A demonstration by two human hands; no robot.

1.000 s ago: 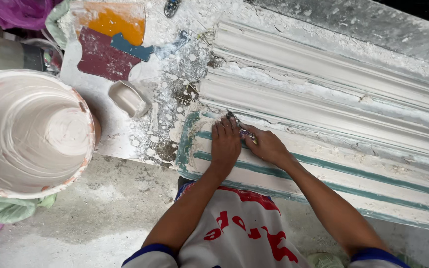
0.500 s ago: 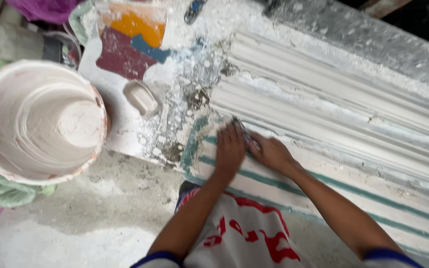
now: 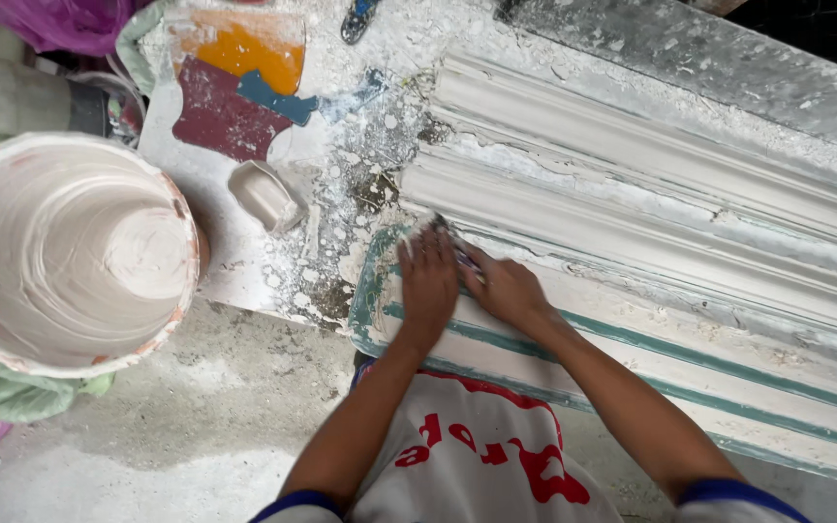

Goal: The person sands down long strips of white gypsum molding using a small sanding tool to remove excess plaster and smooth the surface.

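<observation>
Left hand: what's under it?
The left hand lies flat on the near end of a white mould with green stripes. A thin tool held by the right hand pokes out beside it. The surface beneath the palm is hidden.

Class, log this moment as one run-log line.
left hand: flat on mould | right hand: grips small tool | bucket: left

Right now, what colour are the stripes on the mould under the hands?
Teal green stripes on a whitish mould, head view.

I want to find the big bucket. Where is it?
The big white bucket sits at the left of the head view, on the floor beside the table, left of the left hand.
</observation>
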